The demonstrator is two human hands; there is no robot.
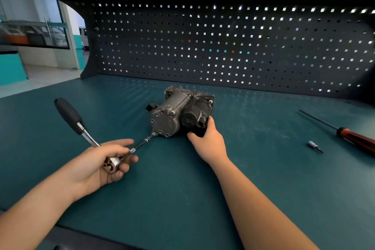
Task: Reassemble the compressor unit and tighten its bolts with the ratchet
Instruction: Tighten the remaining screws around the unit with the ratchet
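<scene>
The grey metal compressor unit lies on its side in the middle of the green bench mat, its round end cover facing me. My right hand grips its lower right corner, thumb on the dark cylinder. My left hand curls around the chrome head of the ratchet. The ratchet's black handle sticks up to the left. A thin extension bar runs from the ratchet head to a bolt at the cover's lower edge.
A red-handled screwdriver lies at the right of the mat, with a small loose bit socket beside it. A dark pegboard walls off the back of the bench. The mat's left edge drops to the workshop floor.
</scene>
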